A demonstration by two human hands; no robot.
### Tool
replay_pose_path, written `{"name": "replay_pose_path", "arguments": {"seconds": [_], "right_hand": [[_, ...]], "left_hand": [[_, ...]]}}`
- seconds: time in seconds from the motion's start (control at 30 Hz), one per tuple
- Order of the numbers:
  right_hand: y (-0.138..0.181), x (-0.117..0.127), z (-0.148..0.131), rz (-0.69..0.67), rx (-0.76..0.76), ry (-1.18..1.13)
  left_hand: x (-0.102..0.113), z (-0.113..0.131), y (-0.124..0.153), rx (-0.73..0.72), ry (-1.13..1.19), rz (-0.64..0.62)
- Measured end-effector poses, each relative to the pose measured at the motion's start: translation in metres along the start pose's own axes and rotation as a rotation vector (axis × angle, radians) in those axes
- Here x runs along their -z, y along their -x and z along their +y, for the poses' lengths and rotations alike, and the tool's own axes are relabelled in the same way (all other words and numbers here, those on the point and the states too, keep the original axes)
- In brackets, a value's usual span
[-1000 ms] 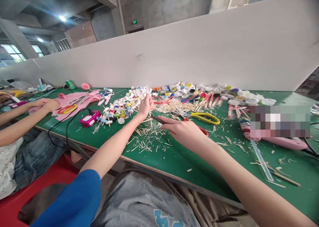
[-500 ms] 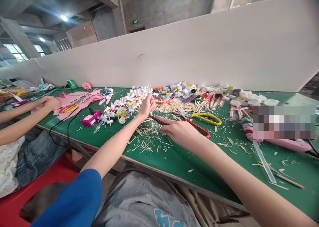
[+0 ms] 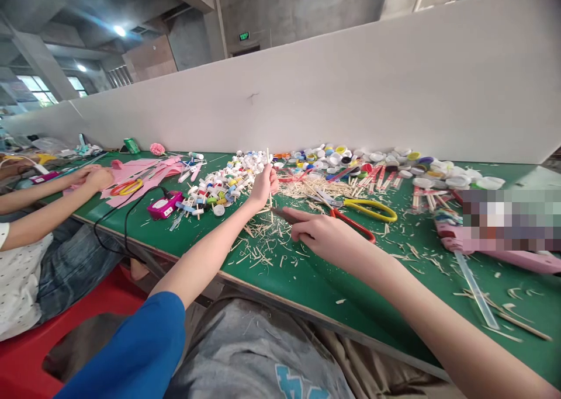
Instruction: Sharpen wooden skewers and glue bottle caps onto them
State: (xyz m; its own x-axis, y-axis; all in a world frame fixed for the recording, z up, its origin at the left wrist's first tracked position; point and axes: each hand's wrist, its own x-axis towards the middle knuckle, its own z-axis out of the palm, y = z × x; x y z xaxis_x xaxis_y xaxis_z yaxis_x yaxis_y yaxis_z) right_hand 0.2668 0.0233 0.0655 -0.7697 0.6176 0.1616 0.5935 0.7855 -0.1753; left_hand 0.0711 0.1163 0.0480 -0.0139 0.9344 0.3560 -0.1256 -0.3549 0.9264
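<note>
My left hand [image 3: 264, 187] is closed round a thin wooden stick [image 3: 268, 157], held nearly upright, its ends sticking out above and below the fist. My right hand [image 3: 318, 228] grips a knife [image 3: 284, 214] with the index finger stretched along it. The dark blade points left at the lower part of the stick; whether it touches is too small to tell. The knife's handle is hidden in my palm. Below both hands lies a scatter of wood shavings [image 3: 263, 248]. Scissors with yellow and red handles [image 3: 371, 210] lie just behind my right hand.
Bottle caps on short sticks [image 3: 223, 184] are heaped left of my hands, loose caps [image 3: 390, 158] along the white partition [image 3: 350, 89]. A pink glue gun [image 3: 521, 260] lies right. At left are a magenta power socket [image 3: 165, 205], pink sheets [image 3: 131, 174] and another person's hands [image 3: 97, 178].
The view has swung slightly left, so everything sits a little further right. My right hand and the knife have drawn back slightly from my left hand. Both grips are the same.
</note>
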Motion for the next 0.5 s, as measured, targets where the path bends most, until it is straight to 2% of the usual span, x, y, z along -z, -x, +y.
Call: {"name": "replay_pose_path", "arguments": {"seconds": [0.13, 0.27, 0.4, 0.5], "right_hand": [[0.0054, -0.0026, 0.0015, -0.045, 0.002, -0.060], [0.0079, 0.0000, 0.0009, -0.039, -0.013, -0.079], [0.0069, 0.0033, -0.0010, 0.054, 0.016, -0.107], [0.0025, 0.0003, -0.0005, 0.139, 0.007, 0.062]], "left_hand": [[0.0031, -0.0008, -0.0008, 0.039, 0.000, 0.063], [0.0039, -0.0010, -0.0009, 0.030, -0.006, 0.051], [0.0018, 0.0007, 0.0002, 0.020, -0.004, 0.036], [-0.0008, 0.0026, 0.0011, 0.020, -0.001, 0.023]]}}
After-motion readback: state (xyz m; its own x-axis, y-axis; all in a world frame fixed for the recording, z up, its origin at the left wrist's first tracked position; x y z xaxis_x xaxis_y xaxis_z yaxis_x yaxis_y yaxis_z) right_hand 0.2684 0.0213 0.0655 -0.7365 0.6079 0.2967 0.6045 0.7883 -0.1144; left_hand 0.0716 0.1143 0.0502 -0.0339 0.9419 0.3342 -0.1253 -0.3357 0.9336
